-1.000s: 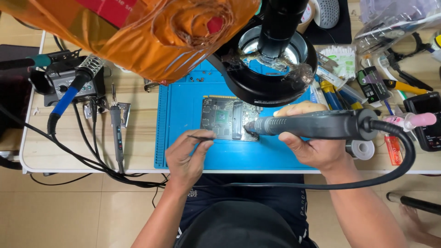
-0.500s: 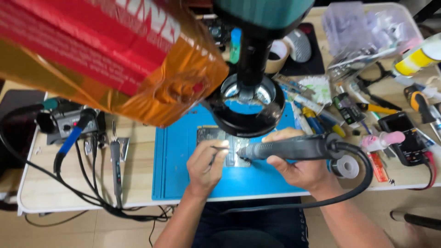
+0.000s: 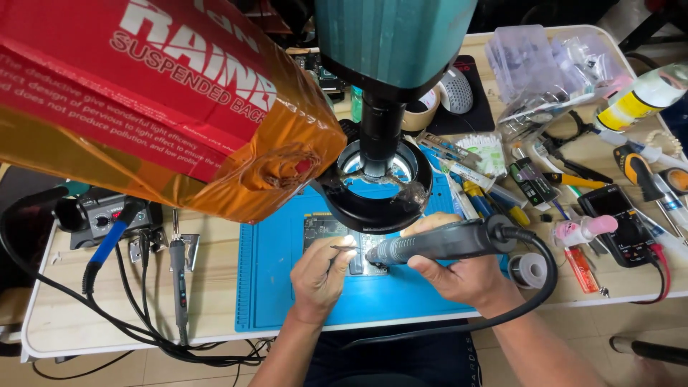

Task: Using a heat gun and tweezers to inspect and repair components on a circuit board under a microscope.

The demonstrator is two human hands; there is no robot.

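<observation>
A dark circuit board (image 3: 322, 228) lies on a blue work mat (image 3: 269, 287), under the ring light of a microscope (image 3: 376, 183). My left hand (image 3: 320, 276) rests on the mat and pinches thin tweezers (image 3: 345, 249) whose tips point right over the board. My right hand (image 3: 459, 269) grips a grey hot-air handpiece (image 3: 437, 244) with a thick black hose (image 3: 530, 287); its nozzle points left at the board, close to the tweezer tips. The board's right part is hidden by hands and tool.
An orange-and-red wrapped package (image 3: 158, 107) hangs close to the camera, covering the upper left. A soldering station (image 3: 107, 215) with cables sits left. On the right lie a multimeter (image 3: 623, 222), screwdrivers, a solder reel (image 3: 530, 269), a pink bottle (image 3: 584, 229) and clear plastic boxes (image 3: 530, 61).
The camera has moved closer and the view has shifted down the table. My left hand has come up onto the board beside the nozzle; the right hand stays on the handpiece.
</observation>
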